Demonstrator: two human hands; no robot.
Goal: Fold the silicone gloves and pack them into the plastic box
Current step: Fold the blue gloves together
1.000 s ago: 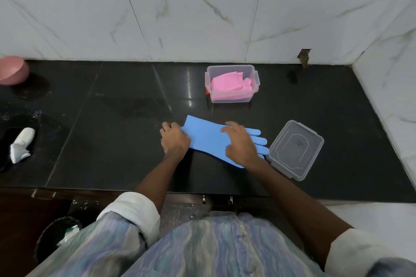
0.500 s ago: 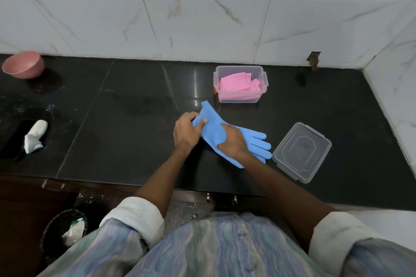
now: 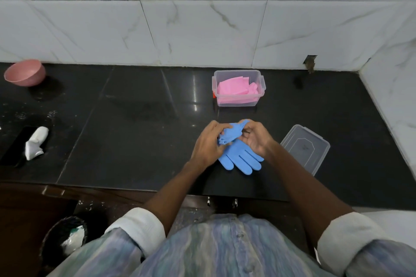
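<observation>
A blue silicone glove lies on the black counter with its fingers pointing toward me. Its cuff end is folded up over the palm and bunched between my hands. My left hand grips the bunched cuff from the left. My right hand pinches the same folded part from the right. Behind them stands the clear plastic box, holding a folded pink glove. The box's clear lid lies flat to the right of my right hand.
A pink bowl sits at the far left by the tiled wall. A white crumpled item lies on a dark slab at the left. The marble wall closes the back and right side. The counter's front edge runs just below the glove.
The glove lay flat under both hands; my left hand lifted its cuff and folded it over, and my right hand came up from pressing the glove to take the fold.
</observation>
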